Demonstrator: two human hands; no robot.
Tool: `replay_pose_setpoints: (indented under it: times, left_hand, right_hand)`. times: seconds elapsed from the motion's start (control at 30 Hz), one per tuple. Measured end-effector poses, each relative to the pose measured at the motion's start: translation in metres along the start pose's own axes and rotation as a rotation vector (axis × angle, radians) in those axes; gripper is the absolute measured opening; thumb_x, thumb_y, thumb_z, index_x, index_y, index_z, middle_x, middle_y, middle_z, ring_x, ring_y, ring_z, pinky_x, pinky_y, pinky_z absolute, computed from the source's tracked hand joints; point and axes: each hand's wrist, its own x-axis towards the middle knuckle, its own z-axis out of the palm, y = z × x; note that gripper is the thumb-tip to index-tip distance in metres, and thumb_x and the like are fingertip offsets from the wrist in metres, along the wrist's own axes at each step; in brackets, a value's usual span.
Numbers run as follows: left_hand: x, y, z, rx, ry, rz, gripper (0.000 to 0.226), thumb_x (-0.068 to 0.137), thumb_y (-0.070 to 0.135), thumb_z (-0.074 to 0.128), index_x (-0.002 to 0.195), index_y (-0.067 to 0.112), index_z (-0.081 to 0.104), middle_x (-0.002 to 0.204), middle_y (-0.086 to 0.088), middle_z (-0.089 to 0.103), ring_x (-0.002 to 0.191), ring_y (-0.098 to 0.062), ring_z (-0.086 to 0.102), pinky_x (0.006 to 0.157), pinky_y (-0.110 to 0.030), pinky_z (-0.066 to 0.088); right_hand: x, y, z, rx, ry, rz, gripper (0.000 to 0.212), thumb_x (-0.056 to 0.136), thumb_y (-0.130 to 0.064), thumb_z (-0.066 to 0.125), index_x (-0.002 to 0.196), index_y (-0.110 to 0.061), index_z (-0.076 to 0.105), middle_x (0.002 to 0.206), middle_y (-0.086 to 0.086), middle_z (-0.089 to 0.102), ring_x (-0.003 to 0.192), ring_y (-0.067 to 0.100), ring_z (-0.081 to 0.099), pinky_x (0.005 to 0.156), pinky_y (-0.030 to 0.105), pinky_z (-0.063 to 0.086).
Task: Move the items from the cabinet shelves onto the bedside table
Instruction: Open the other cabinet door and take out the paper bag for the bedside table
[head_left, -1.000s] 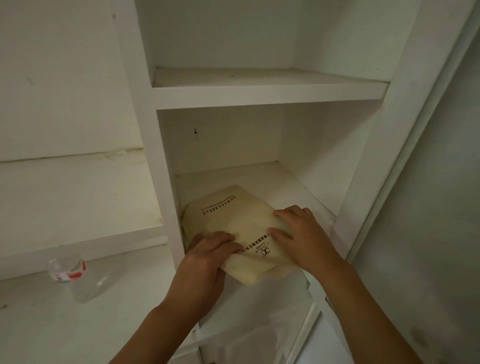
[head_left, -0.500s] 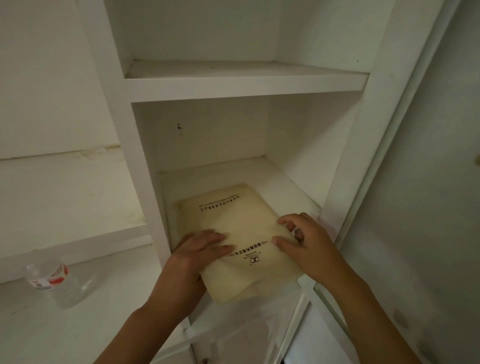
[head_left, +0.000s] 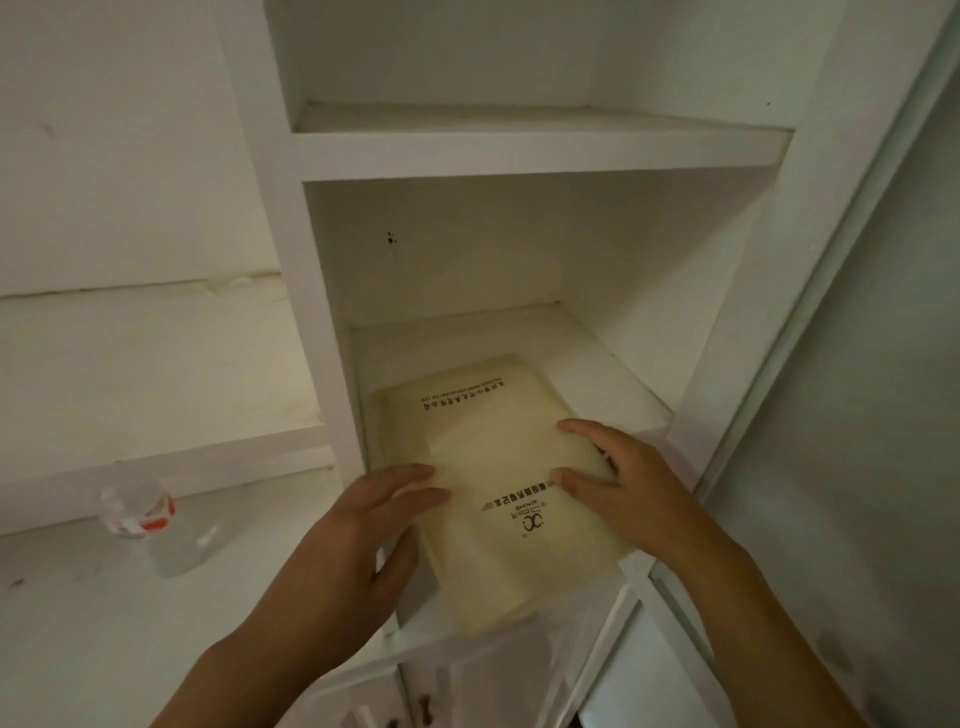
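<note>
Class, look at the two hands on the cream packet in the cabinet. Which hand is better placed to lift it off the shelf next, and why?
Probably the left hand: its fingers lie on top of the cream packet and its thumb reaches under the overhanging front edge, a ready grip. The right hand only holds the top right edge.

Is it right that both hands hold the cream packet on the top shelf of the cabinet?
Not quite. In the head view both hands, left and right, hold the cream packet on the lower shelf; the top shelf shows nothing on it.
</note>
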Motion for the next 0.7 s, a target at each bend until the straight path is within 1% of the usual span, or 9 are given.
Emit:
replay_pose_setpoints:
  times: [0.07, 0.13, 0.27, 0.33, 0.47, 0.53, 0.6, 0.63, 0.7]
  left_hand:
    - [0.001, 0.005, 0.000, 0.024, 0.022, -0.006, 0.034, 0.103, 0.032, 0.055, 0.133, 0.042, 0.065, 0.146, 0.027, 0.049, 0.130, 0.005, 0.050, 0.096, 0.001, 0.033]
    - [0.005, 0.009, 0.003, 0.066, 0.041, -0.016, 0.036, 0.102, 0.047, 0.048, 0.133, 0.039, 0.065, 0.144, 0.025, 0.050, 0.134, 0.005, 0.046, 0.105, -0.004, 0.031]
    - [0.010, 0.013, 0.012, 0.183, 0.077, -0.044, 0.045, 0.099, 0.055, 0.045, 0.131, 0.032, 0.066, 0.140, 0.014, 0.056, 0.129, -0.007, 0.050, 0.101, -0.025, 0.049]
    - [0.009, 0.014, 0.016, 0.225, 0.074, -0.073, 0.047, 0.099, 0.057, 0.044, 0.132, 0.032, 0.065, 0.140, 0.011, 0.056, 0.126, -0.012, 0.052, 0.097, -0.031, 0.054]
    - [0.004, 0.016, 0.022, 0.185, 0.069, -0.152, 0.052, 0.097, 0.065, 0.040, 0.134, 0.036, 0.062, 0.145, 0.014, 0.048, 0.122, -0.011, 0.053, 0.095, -0.029, 0.052]
    - [0.006, 0.019, 0.026, 0.141, 0.065, -0.176, 0.051, 0.097, 0.066, 0.042, 0.135, 0.036, 0.061, 0.148, 0.016, 0.044, 0.109, -0.008, 0.059, 0.092, -0.026, 0.051]
    - [0.011, 0.024, 0.032, 0.110, 0.042, -0.202, 0.050, 0.098, 0.065, 0.046, 0.136, 0.035, 0.059, 0.152, 0.019, 0.038, 0.087, -0.007, 0.062, 0.086, -0.023, 0.050]
    - [0.014, 0.025, 0.034, 0.100, 0.035, -0.212, 0.052, 0.096, 0.065, 0.048, 0.137, 0.035, 0.058, 0.154, 0.019, 0.037, 0.085, -0.008, 0.064, 0.085, -0.023, 0.049]
    - [0.021, 0.025, 0.038, 0.081, 0.042, -0.223, 0.053, 0.094, 0.064, 0.048, 0.137, 0.035, 0.058, 0.155, 0.019, 0.036, 0.098, -0.010, 0.068, 0.088, -0.026, 0.051]
  right_hand:
    - [0.002, -0.001, 0.000, -0.017, -0.001, -0.013, 0.054, 0.087, -0.046, 0.080, 0.137, -0.047, 0.059, 0.129, -0.019, 0.065, 0.115, 0.003, 0.064, 0.100, 0.041, 0.058]
    - [0.003, -0.002, 0.000, -0.048, 0.004, -0.026, 0.055, 0.087, -0.047, 0.080, 0.138, -0.046, 0.059, 0.128, -0.018, 0.065, 0.114, 0.003, 0.064, 0.100, 0.040, 0.057]
    - [0.000, -0.003, 0.002, -0.059, 0.015, -0.032, 0.056, 0.088, -0.045, 0.080, 0.139, -0.044, 0.059, 0.127, -0.019, 0.066, 0.113, 0.001, 0.064, 0.100, 0.038, 0.057]
    - [-0.003, -0.002, 0.002, -0.080, 0.025, -0.029, 0.057, 0.087, -0.048, 0.080, 0.139, -0.046, 0.057, 0.123, -0.022, 0.066, 0.110, -0.003, 0.064, 0.098, 0.035, 0.057]
    - [-0.013, 0.001, 0.001, -0.092, 0.031, -0.004, 0.053, 0.086, -0.050, 0.079, 0.134, -0.054, 0.056, 0.104, -0.016, 0.070, 0.090, 0.003, 0.068, 0.081, 0.035, 0.062]
    - [-0.015, 0.001, 0.002, -0.054, 0.031, 0.005, 0.052, 0.086, -0.047, 0.080, 0.132, -0.055, 0.057, 0.103, -0.012, 0.071, 0.088, 0.003, 0.069, 0.079, 0.033, 0.062]
    - [-0.015, 0.001, 0.003, -0.016, 0.019, 0.007, 0.052, 0.086, -0.045, 0.081, 0.132, -0.054, 0.057, 0.106, -0.013, 0.071, 0.092, 0.001, 0.069, 0.079, 0.032, 0.062]
    - [-0.014, 0.000, 0.003, -0.002, 0.008, 0.005, 0.054, 0.086, -0.046, 0.081, 0.133, -0.054, 0.056, 0.110, -0.015, 0.070, 0.095, -0.001, 0.068, 0.081, 0.031, 0.061]
    - [-0.011, -0.003, 0.005, 0.027, -0.021, 0.002, 0.057, 0.085, -0.046, 0.082, 0.135, -0.055, 0.056, 0.118, -0.021, 0.068, 0.103, -0.004, 0.067, 0.090, 0.031, 0.060]
